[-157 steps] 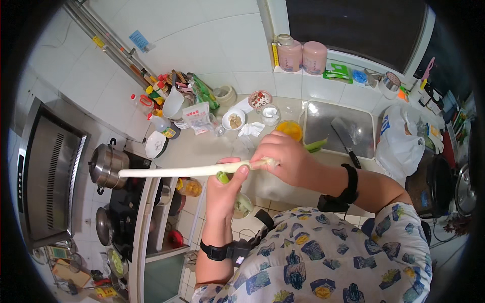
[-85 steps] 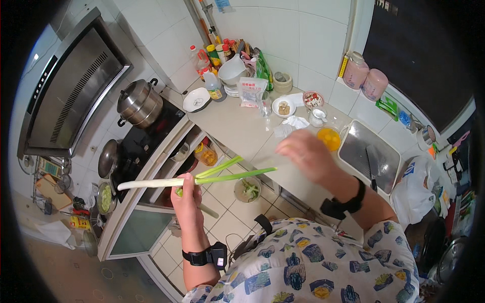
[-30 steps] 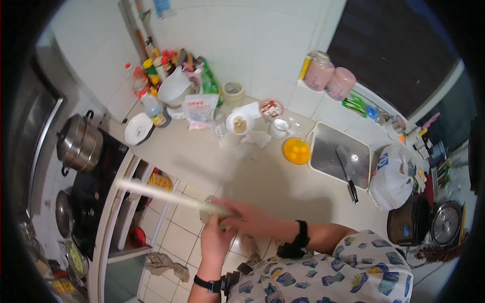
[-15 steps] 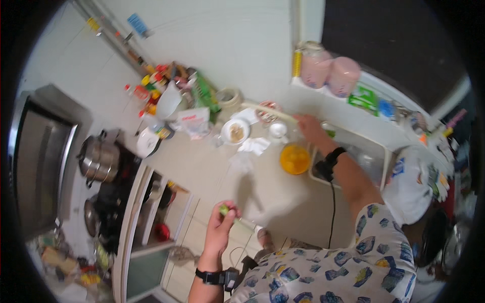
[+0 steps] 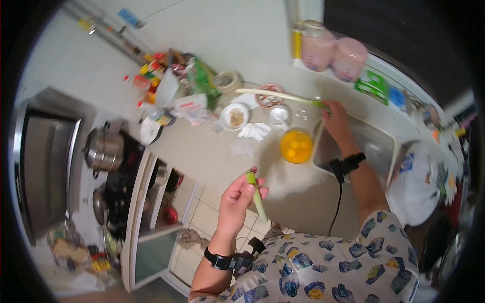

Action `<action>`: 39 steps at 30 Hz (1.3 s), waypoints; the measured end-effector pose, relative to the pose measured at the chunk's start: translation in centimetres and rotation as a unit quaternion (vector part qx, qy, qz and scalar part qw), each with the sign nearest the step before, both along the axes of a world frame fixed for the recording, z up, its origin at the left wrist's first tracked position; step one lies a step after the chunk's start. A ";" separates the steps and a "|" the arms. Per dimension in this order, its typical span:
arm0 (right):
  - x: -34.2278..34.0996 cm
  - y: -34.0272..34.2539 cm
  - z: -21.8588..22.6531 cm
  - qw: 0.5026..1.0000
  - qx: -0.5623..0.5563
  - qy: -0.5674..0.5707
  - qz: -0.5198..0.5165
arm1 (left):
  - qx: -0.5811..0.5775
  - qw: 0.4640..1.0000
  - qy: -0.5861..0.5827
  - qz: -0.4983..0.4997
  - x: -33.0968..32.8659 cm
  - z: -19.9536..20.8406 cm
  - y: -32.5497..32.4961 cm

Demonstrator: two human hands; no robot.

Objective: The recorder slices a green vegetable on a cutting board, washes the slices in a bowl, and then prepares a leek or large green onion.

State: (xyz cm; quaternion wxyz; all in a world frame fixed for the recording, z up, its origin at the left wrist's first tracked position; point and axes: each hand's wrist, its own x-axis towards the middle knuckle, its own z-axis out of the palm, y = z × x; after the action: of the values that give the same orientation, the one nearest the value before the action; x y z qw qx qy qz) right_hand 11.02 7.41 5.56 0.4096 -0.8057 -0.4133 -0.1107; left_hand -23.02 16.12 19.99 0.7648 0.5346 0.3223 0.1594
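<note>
In front of my body, my left hand [image 5: 237, 202] is closed round a short green scallion piece [image 5: 256, 197], its cut top poking up past the fingers and its paler end pointing down. Farther off to the right, my right hand [image 5: 337, 121] pinches the green end of a long scallion [image 5: 275, 94]. The pale stalk stretches left across the back of the counter, passing by a small patterned bowl [image 5: 271, 104] with pieces in it. Near that stalk are a white cup [image 5: 279, 116] and a glass bowl of yellow beaten egg [image 5: 296, 146].
A basin [image 5: 374, 144] is set in the right of the counter, a white plastic bag [image 5: 417, 187] beyond it. A white bowl [image 5: 235, 117], crumpled tissue [image 5: 255, 131] and bottles [image 5: 151, 91] stand left. A steel pot [image 5: 103, 149] sits on the stove; an open cabinet [image 5: 151, 222] is lower left.
My left hand has risen and moved right with the scallion piece. My right hand has gone right, from partway along the long scallion to its green end. The view has shifted slightly.
</note>
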 end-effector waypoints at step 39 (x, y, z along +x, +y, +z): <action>-7.2 -27.8 -0.4 0.919 -0.277 0.280 -0.029 | 0.600 0.788 -0.015 -0.134 23.3 -21.0 -18.3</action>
State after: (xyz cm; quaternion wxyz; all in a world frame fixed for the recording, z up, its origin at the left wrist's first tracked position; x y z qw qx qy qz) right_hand 3.79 -20.39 5.12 0.2651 -0.8968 -0.2725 0.2264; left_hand 0.29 -2.18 -0.99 0.3081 0.9215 0.0748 0.2245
